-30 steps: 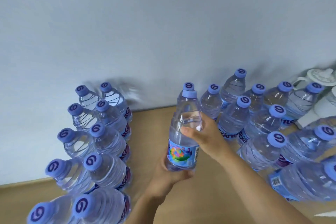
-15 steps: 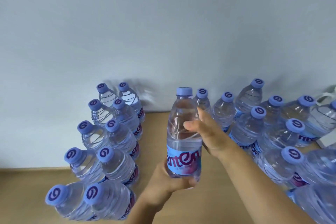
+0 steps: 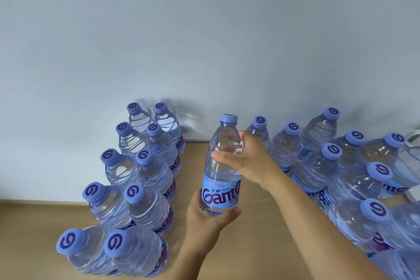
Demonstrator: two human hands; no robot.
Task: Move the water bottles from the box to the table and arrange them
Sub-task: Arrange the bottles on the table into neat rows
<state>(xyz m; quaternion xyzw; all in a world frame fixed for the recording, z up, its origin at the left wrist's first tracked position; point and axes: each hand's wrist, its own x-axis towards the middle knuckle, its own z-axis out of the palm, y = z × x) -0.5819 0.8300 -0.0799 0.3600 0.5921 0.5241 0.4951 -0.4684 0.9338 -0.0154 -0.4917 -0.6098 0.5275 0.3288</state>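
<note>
gripping bottle [image 3: 221,166], both hands

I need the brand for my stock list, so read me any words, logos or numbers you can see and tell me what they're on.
"Gante", last letter partly cut off by the curve: label of the held bottle, gripped by the left hand and right hand.
Small print above that word: too small to read.
Swirl mark like "9": bottle caps.
Labels on the standing bottles: only fragments, unreadable.

A bare lane of table [image 3: 261,245] (wall-ended) runs between left bottles [image 3: 145,188] and right bottles [image 3: 341,177].
</note>
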